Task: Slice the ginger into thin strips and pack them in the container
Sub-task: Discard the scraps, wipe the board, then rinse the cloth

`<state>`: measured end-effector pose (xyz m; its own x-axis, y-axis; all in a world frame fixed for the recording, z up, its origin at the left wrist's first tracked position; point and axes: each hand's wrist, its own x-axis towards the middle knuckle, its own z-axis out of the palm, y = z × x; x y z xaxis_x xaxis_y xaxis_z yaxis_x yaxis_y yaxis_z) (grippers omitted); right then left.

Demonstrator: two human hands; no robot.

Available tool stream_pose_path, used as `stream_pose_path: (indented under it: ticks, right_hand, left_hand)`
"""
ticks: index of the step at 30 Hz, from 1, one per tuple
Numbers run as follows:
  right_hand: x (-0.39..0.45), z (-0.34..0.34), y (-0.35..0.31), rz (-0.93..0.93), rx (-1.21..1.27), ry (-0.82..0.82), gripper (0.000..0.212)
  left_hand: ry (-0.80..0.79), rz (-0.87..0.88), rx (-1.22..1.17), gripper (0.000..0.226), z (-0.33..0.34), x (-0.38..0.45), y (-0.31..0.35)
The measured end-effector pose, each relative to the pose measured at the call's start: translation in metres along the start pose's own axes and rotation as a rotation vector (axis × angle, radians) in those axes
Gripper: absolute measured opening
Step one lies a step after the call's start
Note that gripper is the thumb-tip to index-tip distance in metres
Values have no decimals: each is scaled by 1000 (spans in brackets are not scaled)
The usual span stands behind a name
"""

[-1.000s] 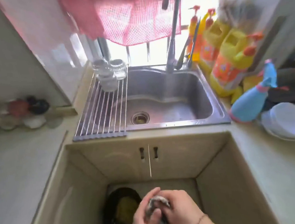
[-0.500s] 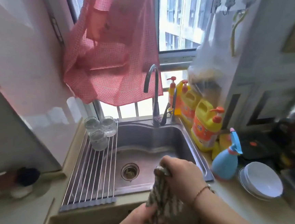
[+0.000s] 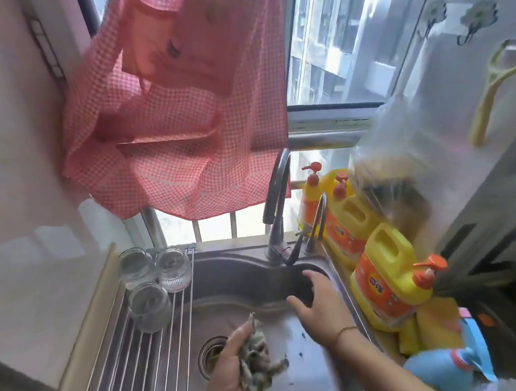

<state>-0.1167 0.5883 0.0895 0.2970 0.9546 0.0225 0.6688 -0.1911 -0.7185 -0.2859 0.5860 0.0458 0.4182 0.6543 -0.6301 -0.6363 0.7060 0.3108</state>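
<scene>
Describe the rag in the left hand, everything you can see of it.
The rag is a crumpled, bunched cloth, grey-green with pale streaks, looking wet and limp. The left hand grips it over the steel sink, near the drain; loose ends stick up and out sideways. Nothing else touches it.

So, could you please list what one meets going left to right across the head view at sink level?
Drying rack → drain → left hand holding a cloth → right hand → yellow detergent bottle.

Pink checked cloth [image 3: 181, 114], yellow bottles [image 3: 388, 274]
</scene>
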Motion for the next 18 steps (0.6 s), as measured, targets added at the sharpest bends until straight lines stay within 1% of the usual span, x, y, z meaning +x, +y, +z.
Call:
stream_pose_path:
  ticks: [2,4,6,8,11,13,15,16,17,18]
  right_hand:
    - [34,-9,1,89,2,-5,70]
    - [59,-12,1,82,-44,-13,82]
    - [74,-8,0,77,-40,-57,79]
    - [84,-2,1,92,-37,-82,70]
    - [89,7,7,123,-15,-102,56]
    - [91,13,13,107,-38,-187,50]
    - [94,17,20,89,-56,-247,50]
    - [95,20,21,86,-53,-238,50]
    - [97,21,21,100,-50,-196,50]
    - [100,22,21,123,-33,-116,50]
  left_hand:
    - [20,1,-11,5,9,6,3]
    - [34,-40,-48,10,14,10,5]
    - [20,-69,-71,22,18,11,4]
    - [3,-74,-102,31,24,9,5]
    - [27,-69,-154,43,27,13,4]
    - [57,-62,-197,50,24,15,4]
    - [61,-42,-187,53,21,18,6]
    - [62,-32,-186,51,20,18,7]
    - [66,-25,-189,49,21,19,7]
    - [72,-17,-195,48,22,19,8]
